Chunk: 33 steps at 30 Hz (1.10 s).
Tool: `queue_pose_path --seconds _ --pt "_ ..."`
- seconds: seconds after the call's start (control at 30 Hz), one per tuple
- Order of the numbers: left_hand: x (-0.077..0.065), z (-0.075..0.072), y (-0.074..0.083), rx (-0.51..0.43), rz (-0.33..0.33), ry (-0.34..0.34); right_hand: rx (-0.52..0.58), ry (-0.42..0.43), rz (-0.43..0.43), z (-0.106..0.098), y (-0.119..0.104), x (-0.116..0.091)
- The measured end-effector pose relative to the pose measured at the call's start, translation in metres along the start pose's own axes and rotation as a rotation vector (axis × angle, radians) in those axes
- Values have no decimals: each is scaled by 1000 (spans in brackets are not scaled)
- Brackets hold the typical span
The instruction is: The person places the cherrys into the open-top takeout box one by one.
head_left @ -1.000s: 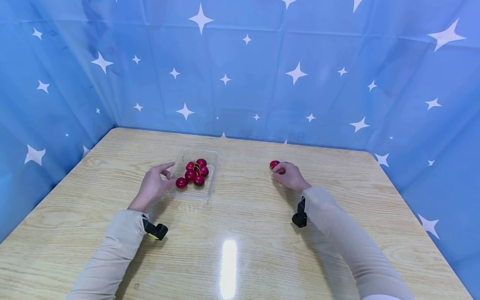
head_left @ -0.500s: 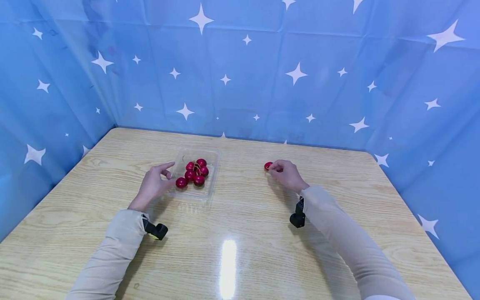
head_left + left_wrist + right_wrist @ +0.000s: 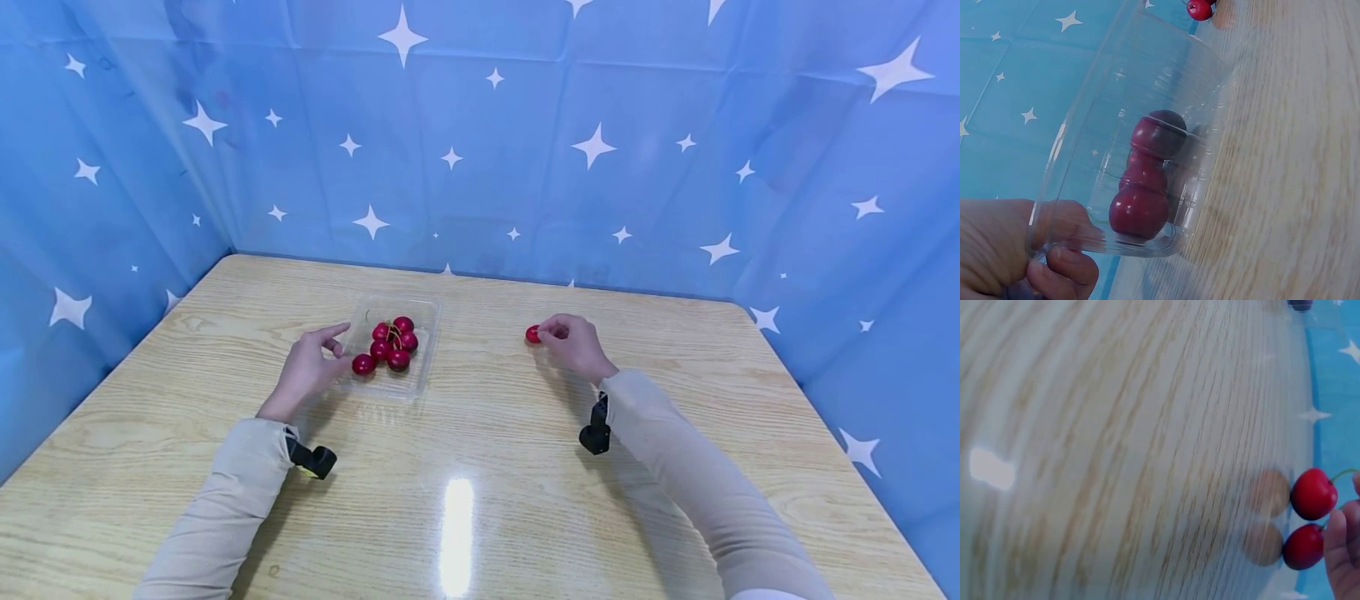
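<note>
My left hand [image 3: 306, 367] is at the left side of a clear plastic container [image 3: 415, 379]. In the left wrist view, its thumb and fingers pinch the container's rim [image 3: 1054, 153]. Several dark red cherries [image 3: 380, 351] lie bunched inside, some with stems. Farther right, my right hand [image 3: 573, 344] pinches with thumb and fingers by a red cherry [image 3: 532, 334]. The right wrist view shows two cherries side by side, an upper one [image 3: 1314, 494] and a lower one [image 3: 1304, 547], with thin green stems running to the fingers. Whether they touch the table is unclear.
Both stand on a light wood-grain table [image 3: 480, 433] with a bright light reflection [image 3: 456, 537] near its front. A blue curtain with white stars [image 3: 480, 192] hangs along the back and both sides. Each wrist carries a small black camera [image 3: 596, 429].
My right hand has shifted slightly left, and the cherry at its fingertips has moved left and a little nearer with it. The left hand and the container have stayed put.
</note>
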<state>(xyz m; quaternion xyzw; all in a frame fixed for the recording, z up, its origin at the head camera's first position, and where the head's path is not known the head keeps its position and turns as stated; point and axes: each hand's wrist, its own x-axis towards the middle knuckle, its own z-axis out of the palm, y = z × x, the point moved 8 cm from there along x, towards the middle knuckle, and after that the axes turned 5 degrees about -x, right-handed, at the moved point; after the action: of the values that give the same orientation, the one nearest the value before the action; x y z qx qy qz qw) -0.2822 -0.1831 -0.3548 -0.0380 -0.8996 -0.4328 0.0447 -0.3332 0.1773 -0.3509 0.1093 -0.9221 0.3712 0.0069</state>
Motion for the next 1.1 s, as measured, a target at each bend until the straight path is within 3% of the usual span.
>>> queue_pose_path --seconds 1.1 --pt "0 0 0 7 10 -5 -16 -1 23 1 -12 2"
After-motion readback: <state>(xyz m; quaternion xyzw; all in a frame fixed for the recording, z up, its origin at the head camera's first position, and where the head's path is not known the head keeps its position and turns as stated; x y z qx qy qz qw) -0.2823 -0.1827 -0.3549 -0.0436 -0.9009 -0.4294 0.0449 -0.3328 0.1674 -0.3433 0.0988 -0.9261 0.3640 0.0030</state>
